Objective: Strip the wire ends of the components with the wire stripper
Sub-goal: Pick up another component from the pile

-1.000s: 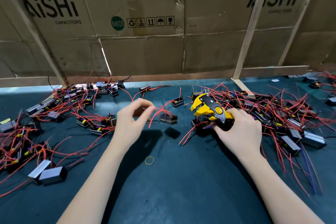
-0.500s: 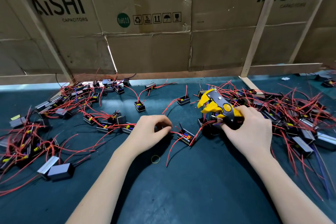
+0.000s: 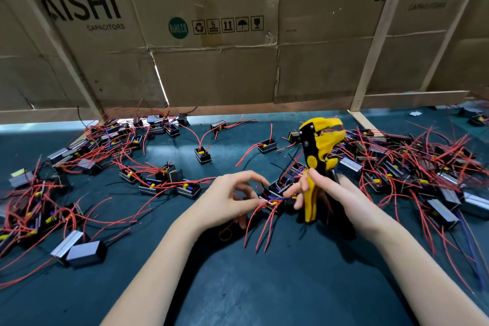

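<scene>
My right hand (image 3: 336, 193) grips the handles of the yellow and black wire stripper (image 3: 316, 156), which stands upright with its jaws pointing right. Between my two hands lies a small black component (image 3: 277, 194) with several red wires (image 3: 258, 225) trailing toward me. My left hand (image 3: 227, 201) pinches those wires at the component with thumb and forefinger. The fingertips of my right hand also touch the component from the right.
Piles of black components with red wires cover the dark green mat at the left (image 3: 66, 167) and at the right (image 3: 412, 164). A rubber band (image 3: 225, 233) lies under my left wrist. Cardboard boxes (image 3: 211, 34) wall off the back. Two grey blocks (image 3: 79, 249) sit front left.
My right hand has turned the stripper upright and brought it toward me. My left hand has moved right and taken hold of the component's wires.
</scene>
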